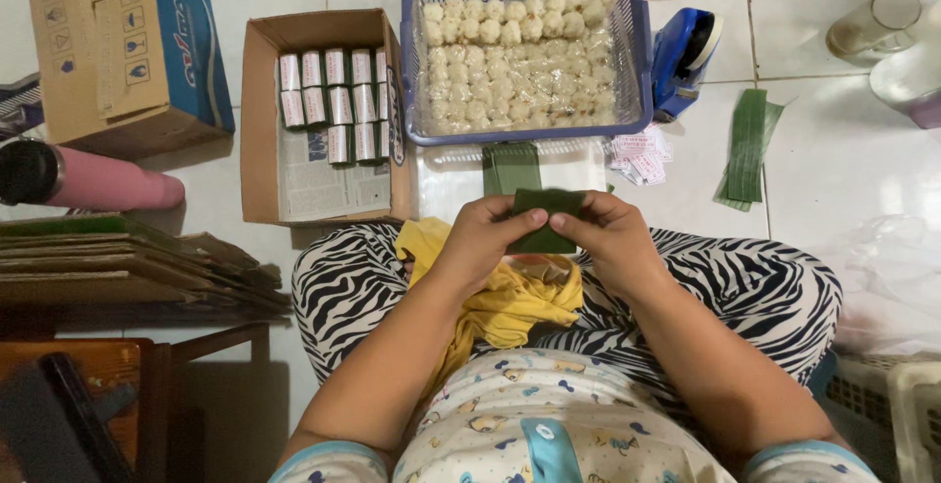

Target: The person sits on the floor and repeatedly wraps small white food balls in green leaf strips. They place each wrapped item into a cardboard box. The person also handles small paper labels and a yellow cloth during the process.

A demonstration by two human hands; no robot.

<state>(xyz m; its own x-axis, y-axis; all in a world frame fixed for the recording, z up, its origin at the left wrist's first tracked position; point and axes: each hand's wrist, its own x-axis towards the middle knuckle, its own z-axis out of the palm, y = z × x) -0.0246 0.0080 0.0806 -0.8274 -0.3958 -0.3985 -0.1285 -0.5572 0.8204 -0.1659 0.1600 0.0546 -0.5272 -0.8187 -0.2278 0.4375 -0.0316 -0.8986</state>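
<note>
Two hands are met at the centre of the frame, and a folded green leaf strip (542, 220) is pinched between them above the lap. The left hand (482, 238) is closed on the strip's left end, thumb on top; the right hand (613, 233) is curled shut on its right end, seemingly so the fold is kept flat. Just above, more leaf strips (511, 167) are laid within easy reach, and a blue basket (639, 51) of pale round pieces is set at upper centre. Wrapped rolls (330, 102) are lined up in a cardboard box (257, 150) at upper left, apparently for tidy packing.
</note>
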